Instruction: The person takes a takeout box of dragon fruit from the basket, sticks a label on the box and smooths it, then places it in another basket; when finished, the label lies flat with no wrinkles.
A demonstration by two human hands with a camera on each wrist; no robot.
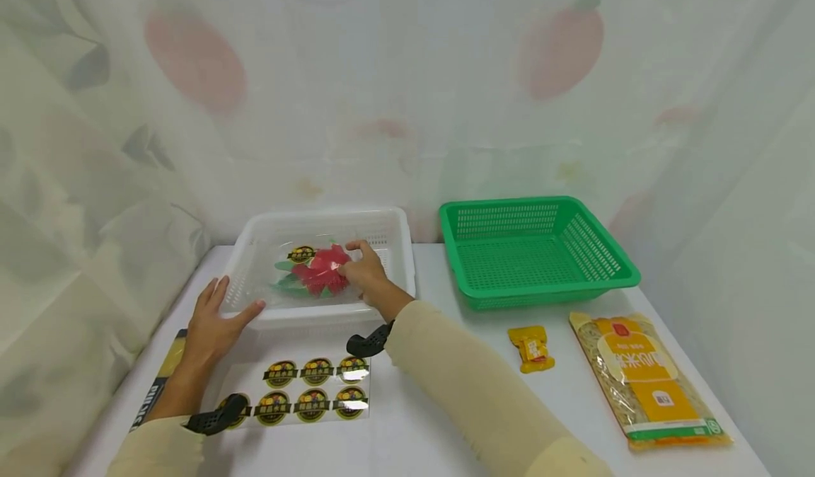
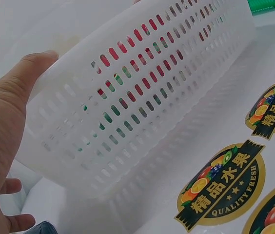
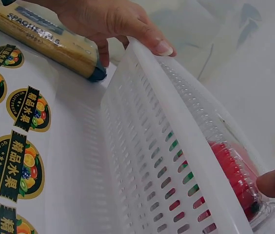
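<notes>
A white slotted plastic basket (image 1: 318, 313) stands at the back left. Inside it lies a clear plastic box (image 3: 235, 163) holding something red (image 1: 321, 272) with green parts; its kind is unclear through the plastic. One round black-and-gold fruit sticker (image 1: 301, 254) sits on the box. My right hand (image 1: 369, 272) grips the box's right end, its thumb against the plastic. At the basket's front left corner rests my left hand (image 1: 213, 325), with the thumb laid straight over the rim and the fingers spread outside.
A sheet of fruit stickers (image 1: 312, 392) lies in front of the basket. A spaghetti pack (image 3: 45, 36) is at the left edge. To the right are a green basket (image 1: 541, 293), a small yellow packet (image 1: 531, 348) and a large yellow-and-clear bag (image 1: 646, 378). Curtains enclose the table.
</notes>
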